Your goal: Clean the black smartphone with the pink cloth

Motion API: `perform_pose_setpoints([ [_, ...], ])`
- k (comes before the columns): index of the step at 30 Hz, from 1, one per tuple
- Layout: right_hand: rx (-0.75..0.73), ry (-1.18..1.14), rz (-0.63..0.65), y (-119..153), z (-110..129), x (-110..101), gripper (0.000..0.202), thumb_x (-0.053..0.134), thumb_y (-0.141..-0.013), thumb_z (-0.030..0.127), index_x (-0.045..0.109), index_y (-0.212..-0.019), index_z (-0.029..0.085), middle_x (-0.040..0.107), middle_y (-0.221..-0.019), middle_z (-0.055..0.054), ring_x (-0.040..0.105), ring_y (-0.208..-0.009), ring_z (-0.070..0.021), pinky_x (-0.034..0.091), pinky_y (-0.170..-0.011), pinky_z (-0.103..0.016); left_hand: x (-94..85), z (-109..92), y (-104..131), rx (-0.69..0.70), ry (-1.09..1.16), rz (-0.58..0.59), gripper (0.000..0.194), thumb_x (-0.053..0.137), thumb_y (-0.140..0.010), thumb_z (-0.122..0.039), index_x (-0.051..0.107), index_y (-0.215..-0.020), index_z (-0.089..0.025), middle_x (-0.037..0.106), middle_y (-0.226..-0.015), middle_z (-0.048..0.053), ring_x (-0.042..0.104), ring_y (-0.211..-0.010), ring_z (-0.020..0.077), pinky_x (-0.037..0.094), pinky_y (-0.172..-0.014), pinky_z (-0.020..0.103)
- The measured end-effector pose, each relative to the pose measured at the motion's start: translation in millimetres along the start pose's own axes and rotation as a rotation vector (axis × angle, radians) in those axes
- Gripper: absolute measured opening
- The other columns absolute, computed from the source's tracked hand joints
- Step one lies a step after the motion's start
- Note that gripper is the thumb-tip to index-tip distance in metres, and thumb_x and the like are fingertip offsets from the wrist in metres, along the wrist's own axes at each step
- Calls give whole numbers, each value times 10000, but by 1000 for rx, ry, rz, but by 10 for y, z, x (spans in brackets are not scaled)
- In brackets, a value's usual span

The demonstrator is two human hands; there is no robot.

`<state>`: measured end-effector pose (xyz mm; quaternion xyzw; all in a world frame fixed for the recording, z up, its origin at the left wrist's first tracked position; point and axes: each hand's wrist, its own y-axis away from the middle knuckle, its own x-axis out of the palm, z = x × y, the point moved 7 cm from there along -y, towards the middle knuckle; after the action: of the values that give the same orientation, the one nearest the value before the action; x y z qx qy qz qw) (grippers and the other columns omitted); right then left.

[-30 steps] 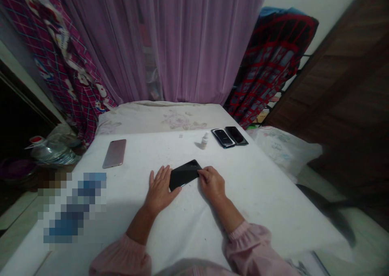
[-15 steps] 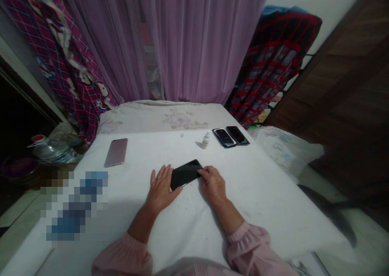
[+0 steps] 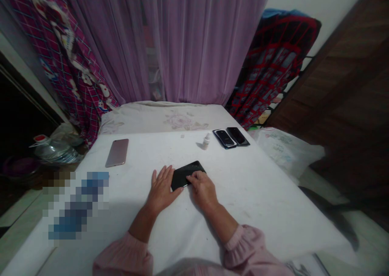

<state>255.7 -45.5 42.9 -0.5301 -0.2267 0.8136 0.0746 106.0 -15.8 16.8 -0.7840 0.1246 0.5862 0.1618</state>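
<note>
A black smartphone [image 3: 181, 175] lies at a slant on the white-covered table, its camera corner at the upper right. At its left end my left hand [image 3: 161, 189] rests flat with the fingers spread, the thumb lying along the near edge. My right hand [image 3: 204, 190] is over the right part of the phone, thumb and fingers pinched together at its near edge. Whatever sits in that pinch is hidden or too small to name. Beyond the phone stands a small clear bottle [image 3: 206, 141].
A rose-gold phone [image 3: 117, 152] lies at the left on the white cloth [image 3: 258, 195]. Two dark phones, a nearer one [image 3: 224, 138] and a farther one [image 3: 238, 136], lie side by side at the back right. A blurred-out patch [image 3: 79, 205] covers something at front left.
My right hand has slid left and slightly nearer, from the phone's right end to its near edge. My left hand and the phone stay nearly in place.
</note>
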Motion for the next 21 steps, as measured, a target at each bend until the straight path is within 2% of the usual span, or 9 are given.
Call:
perform_pose_setpoints([
  [4,137,70,-43,-24,-371,-86,363,520,-782,43,761,-973,237,661,-907,-58,554,-820,-181,423,-694,-272,3,-3,-1,1,-3,14,681,543,-858,-453,373,-1439,-141,361,-1534,135,269,-1439,308,105,-1172,564],
  [7,183,123,-58,-32,-492,-133,357,510,-791,60,765,-960,244,657,-898,-59,545,-797,-175,411,-681,-275,3,-13,2,7,-1,15,671,542,-860,-463,383,-1434,-154,357,-1537,129,257,-1444,307,101,-1174,562],
  [9,168,135,-54,-38,-426,-127,333,513,-804,78,764,-953,238,654,-893,-65,543,-791,-177,406,-674,-280,5,-16,4,4,2,14,661,545,-859,-460,389,-1432,-170,357,-1538,123,257,-1444,308,94,-1175,561],
  [16,33,64,28,-66,120,44,271,550,-823,95,757,-921,239,654,-856,-56,547,-778,-181,397,-663,-290,14,-14,4,10,6,-21,650,543,-853,-449,390,-1431,-195,386,-1525,118,273,-1438,306,92,-1173,560],
  [18,33,44,37,-78,117,51,282,557,-818,89,758,-936,249,656,-861,-51,551,-783,-179,398,-666,-287,13,-10,2,7,4,-22,649,545,-851,-452,394,-1429,-198,388,-1525,115,273,-1438,306,96,-1173,558],
  [21,87,46,25,-100,-93,-2,305,560,-810,79,762,-951,258,661,-880,-46,556,-795,-180,399,-675,-284,7,-11,2,3,5,-9,652,544,-853,-457,394,-1428,-189,383,-1527,115,268,-1440,309,101,-1173,564],
])
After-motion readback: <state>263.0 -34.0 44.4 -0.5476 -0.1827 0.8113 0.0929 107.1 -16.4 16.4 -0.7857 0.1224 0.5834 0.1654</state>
